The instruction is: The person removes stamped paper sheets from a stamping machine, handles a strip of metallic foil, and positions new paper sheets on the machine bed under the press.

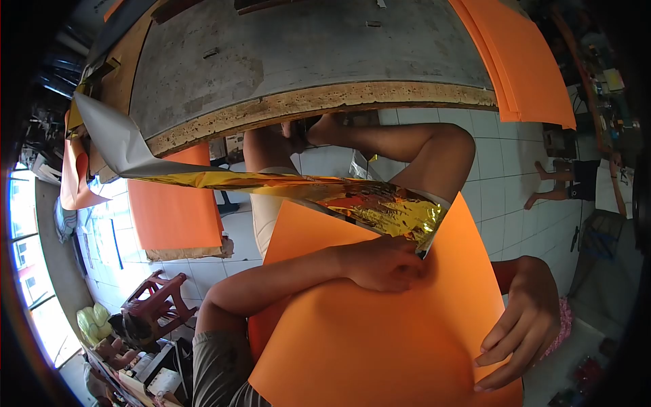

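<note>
My left hand is closed near the lower end of a crinkled gold foil sheet, its fingers pressed together at the foil's edge. A silver-grey stretch of the foil hangs over the left corner of the worktable. Under my left hand, a large orange sheet curves across my lap. My right hand is at the right edge of this sheet, fingers apart and slightly bent, with fingertips on or just over the orange surface. Its thumb is hard to make out.
Ahead stands a worktable with a worn wooden edge. Orange sheets overhang its right end, and another orange sheet hangs at left. A red plastic stool is lower left. Another person's legs show at far right.
</note>
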A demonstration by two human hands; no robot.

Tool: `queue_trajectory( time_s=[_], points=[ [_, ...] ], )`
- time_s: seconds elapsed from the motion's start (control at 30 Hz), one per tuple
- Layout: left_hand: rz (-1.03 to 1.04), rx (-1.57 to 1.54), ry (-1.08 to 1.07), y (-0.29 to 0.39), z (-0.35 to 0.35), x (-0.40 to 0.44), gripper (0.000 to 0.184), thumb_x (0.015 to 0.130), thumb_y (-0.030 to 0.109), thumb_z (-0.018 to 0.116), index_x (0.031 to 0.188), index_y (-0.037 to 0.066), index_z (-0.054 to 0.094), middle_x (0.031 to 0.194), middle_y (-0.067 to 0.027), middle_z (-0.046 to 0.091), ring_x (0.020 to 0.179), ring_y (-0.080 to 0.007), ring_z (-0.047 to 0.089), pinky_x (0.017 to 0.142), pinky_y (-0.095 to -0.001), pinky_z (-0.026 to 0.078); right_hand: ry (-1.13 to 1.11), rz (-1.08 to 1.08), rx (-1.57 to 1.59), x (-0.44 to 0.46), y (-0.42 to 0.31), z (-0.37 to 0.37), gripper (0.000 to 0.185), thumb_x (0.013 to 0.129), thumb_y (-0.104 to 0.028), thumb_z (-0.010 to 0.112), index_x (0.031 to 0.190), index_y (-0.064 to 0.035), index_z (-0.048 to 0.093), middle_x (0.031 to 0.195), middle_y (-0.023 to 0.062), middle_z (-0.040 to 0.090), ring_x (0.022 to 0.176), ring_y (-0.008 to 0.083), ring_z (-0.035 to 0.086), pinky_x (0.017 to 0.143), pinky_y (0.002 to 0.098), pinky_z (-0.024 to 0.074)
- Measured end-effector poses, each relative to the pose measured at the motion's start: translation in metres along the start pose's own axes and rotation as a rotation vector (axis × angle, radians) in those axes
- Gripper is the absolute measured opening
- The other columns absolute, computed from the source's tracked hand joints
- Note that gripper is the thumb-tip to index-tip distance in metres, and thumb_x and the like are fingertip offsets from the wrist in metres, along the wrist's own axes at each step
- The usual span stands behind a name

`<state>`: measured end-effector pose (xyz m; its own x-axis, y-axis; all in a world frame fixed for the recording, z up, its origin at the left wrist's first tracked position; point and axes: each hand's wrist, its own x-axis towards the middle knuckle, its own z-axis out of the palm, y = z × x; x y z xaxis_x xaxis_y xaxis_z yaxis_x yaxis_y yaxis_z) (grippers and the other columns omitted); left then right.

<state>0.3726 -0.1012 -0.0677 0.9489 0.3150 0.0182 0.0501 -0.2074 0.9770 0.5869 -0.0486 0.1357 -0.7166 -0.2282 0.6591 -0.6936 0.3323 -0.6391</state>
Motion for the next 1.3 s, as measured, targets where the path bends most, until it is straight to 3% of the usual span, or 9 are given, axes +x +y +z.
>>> queue_trajectory(
  time_s=[0.2,0.4,0.6,0.8,0.87,0.93,1.03,1.2,1.3],
  points=[
    [0.027,-0.097,0.191,-0.002,0.006,-0.004,0.047,0.087,0.028,0.071,0.131,0.018,0.059,0.141,-0.0186,0.044,0.134,-0.0414,0.042,0.112,-0.0495,0.037,-0.018,-0.019,-0.033,0.002,0.002,-0.005,0.035,0.095,-0.003,0.042,0.100,0.0013,0.076,0.119,0.0113,0.073,0.097,0.0225,0.071,0.090,0.0295,0.0512],
    [0.127,-0.176,-0.022,-0.006,-0.005,0.002,0.051,0.092,0.024,0.068,0.141,0.018,0.055,0.161,-0.0238,0.026,0.151,-0.0452,0.025,0.122,-0.0501,0.027,-0.040,-0.031,-0.060,0.004,0.003,-0.009,0.033,0.094,-0.004,0.043,0.101,0.0000,0.076,0.120,0.0104,0.073,0.097,0.0212,0.071,0.090,0.0281,0.0505],
    [0.120,-0.434,0.025,-0.006,-0.005,0.006,0.051,0.091,0.022,0.069,0.141,0.020,0.058,0.156,-0.0252,0.031,0.145,-0.0458,0.031,0.119,-0.0501,0.029,-0.019,-0.044,-0.070,0.005,0.004,-0.007,0.032,0.092,-0.002,0.045,0.101,-0.0008,0.076,0.119,0.0098,0.073,0.097,0.0204,0.071,0.090,0.0280,0.0505],
    [0.145,-0.039,0.177,-0.012,-0.011,-0.007,0.039,0.089,0.019,0.072,0.126,0.008,0.065,0.138,-0.0153,0.050,0.127,-0.0314,0.048,0.114,-0.0438,0.034,0.034,-0.024,-0.147,0.003,-0.005,-0.003,0.029,0.092,-0.002,0.049,0.101,-0.0035,0.077,0.112,0.0066,0.076,0.093,0.0173,0.072,0.088,0.0264,0.0499],
    [0.107,-0.266,0.199,-0.012,-0.016,-0.010,0.027,0.092,0.015,0.071,0.117,0.007,0.065,0.128,-0.0113,0.054,0.121,-0.0263,0.051,0.111,-0.0410,0.036,0.058,-0.018,-0.177,0.003,-0.008,0.000,0.028,0.093,-0.003,0.051,0.100,-0.0048,0.078,0.110,0.0052,0.077,0.093,0.0158,0.073,0.088,0.0257,0.0489],
    [0.208,-0.108,0.336,0.002,-0.039,-0.015,0.016,0.094,0.004,0.070,0.107,0.007,0.061,0.121,-0.0060,0.055,0.117,-0.0190,0.054,0.105,-0.0349,0.041,0.070,-0.012,-0.207,0.000,-0.013,0.000,0.027,0.093,-0.004,0.052,0.099,-0.0065,0.078,0.109,0.0038,0.077,0.092,0.0143,0.073,0.088,0.0250,0.0477],
    [0.153,-0.337,0.590,0.006,-0.055,-0.023,0.023,0.093,-0.002,0.070,0.111,0.006,0.057,0.132,-0.0061,0.055,0.116,-0.0169,0.055,0.102,-0.0314,0.043,0.093,-0.023,-0.278,-0.002,-0.015,-0.003,0.025,0.094,-0.008,0.054,0.097,-0.0089,0.078,0.109,0.0024,0.078,0.091,0.0131,0.073,0.088,0.0251,0.0453],
    [0.054,-0.492,0.589,0.030,-0.083,-0.044,0.048,0.093,-0.005,0.066,0.140,0.003,0.055,0.140,-0.0053,0.057,0.135,-0.0167,0.051,0.112,-0.0322,0.042,0.102,-0.034,-0.352,-0.008,-0.011,-0.003,0.020,0.093,-0.012,0.059,0.093,-0.0154,0.079,0.106,-0.0051,0.078,0.090,0.0092,0.073,0.088,0.0260,0.0426],
    [0.017,-0.499,0.610,0.039,-0.086,-0.049,0.045,0.093,-0.004,0.066,0.137,0.002,0.057,0.139,-0.0062,0.059,0.131,-0.0174,0.055,0.111,-0.0315,0.044,0.159,-0.036,-0.425,-0.012,-0.011,0.003,0.019,0.093,-0.013,0.061,0.092,-0.0180,0.079,0.105,-0.0090,0.078,0.090,0.0074,0.073,0.088,0.0263,0.0418]
  ],
)
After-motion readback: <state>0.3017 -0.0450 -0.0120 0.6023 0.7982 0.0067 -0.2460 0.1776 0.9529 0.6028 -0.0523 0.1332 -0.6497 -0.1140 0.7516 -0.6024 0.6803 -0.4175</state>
